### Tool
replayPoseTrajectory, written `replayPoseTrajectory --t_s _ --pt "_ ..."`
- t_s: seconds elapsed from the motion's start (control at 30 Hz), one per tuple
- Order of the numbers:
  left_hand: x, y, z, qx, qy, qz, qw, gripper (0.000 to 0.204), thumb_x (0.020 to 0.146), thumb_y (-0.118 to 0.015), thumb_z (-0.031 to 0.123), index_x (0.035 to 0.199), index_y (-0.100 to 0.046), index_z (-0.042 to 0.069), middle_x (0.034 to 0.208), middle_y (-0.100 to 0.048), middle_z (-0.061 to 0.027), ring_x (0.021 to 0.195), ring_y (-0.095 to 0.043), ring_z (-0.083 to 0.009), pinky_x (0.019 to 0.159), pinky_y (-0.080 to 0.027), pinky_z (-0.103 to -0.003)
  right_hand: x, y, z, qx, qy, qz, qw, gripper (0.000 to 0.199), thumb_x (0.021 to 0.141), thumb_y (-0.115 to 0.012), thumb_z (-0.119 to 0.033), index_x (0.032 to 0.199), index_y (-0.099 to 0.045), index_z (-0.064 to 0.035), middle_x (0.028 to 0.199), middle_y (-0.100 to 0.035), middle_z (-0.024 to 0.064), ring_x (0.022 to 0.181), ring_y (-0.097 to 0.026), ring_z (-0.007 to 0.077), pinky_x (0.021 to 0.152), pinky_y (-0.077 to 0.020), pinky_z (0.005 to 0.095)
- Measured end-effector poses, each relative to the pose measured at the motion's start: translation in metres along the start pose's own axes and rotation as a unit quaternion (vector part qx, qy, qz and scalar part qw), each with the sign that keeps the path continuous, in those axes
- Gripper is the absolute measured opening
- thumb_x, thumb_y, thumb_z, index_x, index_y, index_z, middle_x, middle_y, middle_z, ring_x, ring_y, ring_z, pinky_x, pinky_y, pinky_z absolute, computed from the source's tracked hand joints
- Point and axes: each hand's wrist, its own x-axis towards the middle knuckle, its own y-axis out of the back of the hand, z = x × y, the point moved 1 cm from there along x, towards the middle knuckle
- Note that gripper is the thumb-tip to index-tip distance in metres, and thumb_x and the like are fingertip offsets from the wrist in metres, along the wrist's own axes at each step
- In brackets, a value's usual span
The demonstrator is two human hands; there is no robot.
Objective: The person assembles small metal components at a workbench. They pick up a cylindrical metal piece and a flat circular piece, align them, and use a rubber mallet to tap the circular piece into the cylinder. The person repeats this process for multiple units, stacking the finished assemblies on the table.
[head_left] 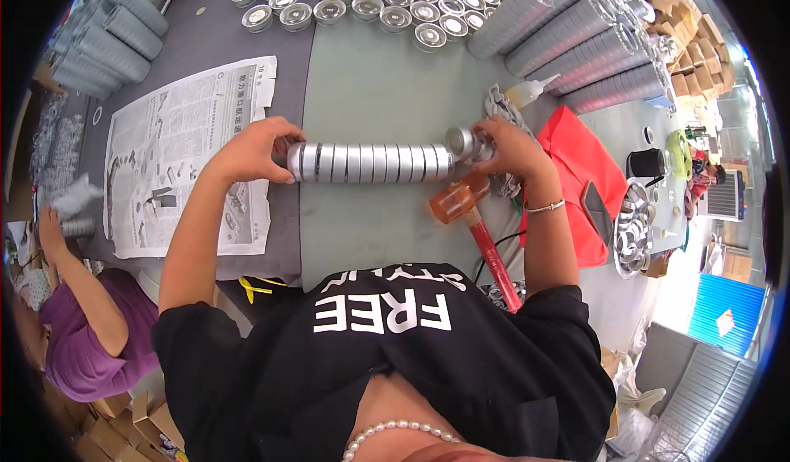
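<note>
A row of silver round metal discs (370,163) lies on its side across the table in front of me, packed face to face. My left hand (257,151) is closed around the row's left end, thumb on the near side and fingers on the far side. At the other end, my right hand (512,148) grips a silver metal disc (461,143), tilted and touching or nearly touching the row; its fingers are partly hidden. Just below that hand rests a mallet (457,200) with a translucent orange head and red handle.
Many loose silver discs (366,7) spread along the far side. Tall disc stacks stand at far right (568,34) and far left (123,30). A newspaper sheet (185,166) lies left, a red cloth (576,182) right, beside a squeeze bottle (527,92). A co-worker in purple (103,334) sits left.
</note>
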Motion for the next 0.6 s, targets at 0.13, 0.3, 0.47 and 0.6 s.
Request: replayPoseTrajectory --t_s 0.13,0.3,0.47,0.6 --pt "0.009 -0.019 -0.010 0.081 -0.117 0.066 0.988 0.071 0.059 -0.090 0.015 0.125 -0.066 0.006 0.120 -0.065 -0.0097 0.110 -0.066 -0.0277 0.098 -0.054 -0.039 -0.006 0.021 0.002 0.008 -0.094 0.040 0.995 0.070 0.065 -0.089 -0.024 0.127 -0.064 -0.0024 0.124 -0.067 0.0216 0.115 -0.065 0.0405 0.099 -0.0531 0.0455" --pt "-0.003 -0.008 0.002 0.052 -0.049 -0.002 0.997 0.070 0.061 -0.089 0.018 0.127 -0.066 0.009 0.117 -0.064 -0.0085 0.106 -0.065 -0.0245 0.095 -0.054 -0.037 0.017 0.035 -0.003 0.069 -0.073 0.198 0.975 0.068 0.072 -0.086 -0.030 0.128 -0.062 0.0004 0.125 -0.069 0.0217 0.113 -0.067 0.0411 0.098 -0.0534 0.0467" --pt "0.016 0.035 0.016 -0.045 -0.062 0.103 0.992 0.069 0.066 -0.088 0.019 0.131 -0.066 0.011 0.115 -0.063 -0.0088 0.106 -0.064 -0.0254 0.095 -0.054 -0.037 0.090 -0.024 0.023 0.152 -0.088 0.295 0.939 0.069 0.079 -0.085 -0.040 0.131 -0.063 -0.0006 0.127 -0.069 0.0230 0.116 -0.067 0.0404 0.099 -0.0531 0.0462" --pt "0.089 0.013 0.008 0.108 -0.114 0.274 0.949 0.075 0.071 -0.090 0.023 0.140 -0.062 0.010 0.123 -0.063 -0.0124 0.119 -0.062 -0.0319 0.104 -0.051 -0.040 0.101 -0.027 0.023 0.083 -0.125 0.298 0.943 0.069 0.080 -0.085 -0.045 0.130 -0.066 -0.0011 0.127 -0.069 0.0234 0.114 -0.068 0.0389 0.098 -0.0533 0.0455"
